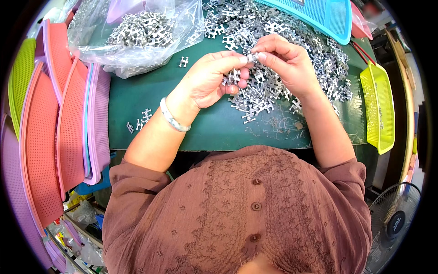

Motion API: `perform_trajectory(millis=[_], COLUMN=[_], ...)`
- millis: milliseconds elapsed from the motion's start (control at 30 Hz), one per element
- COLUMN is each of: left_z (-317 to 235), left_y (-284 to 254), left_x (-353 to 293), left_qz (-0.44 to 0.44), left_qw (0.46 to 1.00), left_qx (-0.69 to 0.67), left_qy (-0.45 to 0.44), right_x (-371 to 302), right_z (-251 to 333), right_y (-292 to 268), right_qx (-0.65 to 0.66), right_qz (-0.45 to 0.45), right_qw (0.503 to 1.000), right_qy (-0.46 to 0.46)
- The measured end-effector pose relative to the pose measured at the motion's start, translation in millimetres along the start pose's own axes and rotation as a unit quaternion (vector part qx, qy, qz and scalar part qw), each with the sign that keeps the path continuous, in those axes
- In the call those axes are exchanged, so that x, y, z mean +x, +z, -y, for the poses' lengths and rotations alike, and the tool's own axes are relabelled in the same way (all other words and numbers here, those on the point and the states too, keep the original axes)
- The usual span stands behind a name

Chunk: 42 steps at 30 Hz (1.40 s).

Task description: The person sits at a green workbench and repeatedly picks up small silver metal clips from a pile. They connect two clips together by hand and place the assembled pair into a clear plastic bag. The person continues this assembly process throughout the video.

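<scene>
Both hands meet over the near edge of a large heap of small silvery H-shaped metal pieces [264,89] on the green table. My left hand [212,77], with a pale bangle at its wrist, pinches one small metal piece [252,57] between thumb and forefinger. More metal pieces [233,76] sit in its curled fingers. From the other side my right hand [287,61] grips the same pinched piece with thumb and forefinger. The exact shape of that piece is partly hidden by the fingertips.
A clear plastic bag [132,57] of similar pieces lies at the far left. Stacked coloured plastic baskets [41,146] line the left side. A blue basket [319,20] stands at the back, a yellow-green basket [383,107] at the right edge. A fan [394,223] stands lower right.
</scene>
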<state>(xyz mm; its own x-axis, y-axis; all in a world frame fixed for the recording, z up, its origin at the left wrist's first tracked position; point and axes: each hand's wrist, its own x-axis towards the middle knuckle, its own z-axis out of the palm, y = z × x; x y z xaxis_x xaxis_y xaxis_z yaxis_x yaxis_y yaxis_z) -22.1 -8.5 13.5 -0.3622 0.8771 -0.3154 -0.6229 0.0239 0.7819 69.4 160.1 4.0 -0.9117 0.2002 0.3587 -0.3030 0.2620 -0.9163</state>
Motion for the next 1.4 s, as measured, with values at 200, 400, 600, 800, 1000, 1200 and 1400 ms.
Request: perform_trajectory(millis=[200, 400, 600, 800, 1000, 1200, 1400], left_z=[0.4, 0.5, -1.5, -1.4, -0.2, -2.0, -0.7], left_y=[-1.5, -7.2, -18.5, -15.6, -16.7, -5.8, 1.5], left_x=[1.2, 4.4, 8.1, 7.2, 9.0, 3.8, -1.1], left_qz=[-0.036, -0.063, -0.004, -0.026, -0.054, -0.121, -0.029], left_qw=[0.998, 0.996, 0.987, 0.989, 0.992, 0.990, 0.997], left_qx=[0.035, 0.010, -0.140, -0.109, -0.088, 0.031, 0.070], left_qy=[0.035, 0.064, 0.082, 0.091, 0.077, 0.062, -0.013], right_x=[-1.4, 0.6, -0.8, -2.8, -1.2, 2.3, 5.6], right_z=[4.1, -4.4, -1.6, -0.8, 0.3, 0.8, 10.1], right_y=[-1.8, -3.2, 3.3, 8.3, 7.1, 3.8, 4.6], right_qx=[-0.089, -0.330, -0.438, -0.487, -0.465, -0.390, -0.360], right_qz=[0.018, 0.019, 0.075, 0.100, 0.111, 0.061, -0.008], right_qw=[0.996, 0.937, 0.885, 0.858, 0.869, 0.901, 0.900], right_qy=[0.023, -0.112, -0.138, -0.130, -0.128, -0.181, -0.245])
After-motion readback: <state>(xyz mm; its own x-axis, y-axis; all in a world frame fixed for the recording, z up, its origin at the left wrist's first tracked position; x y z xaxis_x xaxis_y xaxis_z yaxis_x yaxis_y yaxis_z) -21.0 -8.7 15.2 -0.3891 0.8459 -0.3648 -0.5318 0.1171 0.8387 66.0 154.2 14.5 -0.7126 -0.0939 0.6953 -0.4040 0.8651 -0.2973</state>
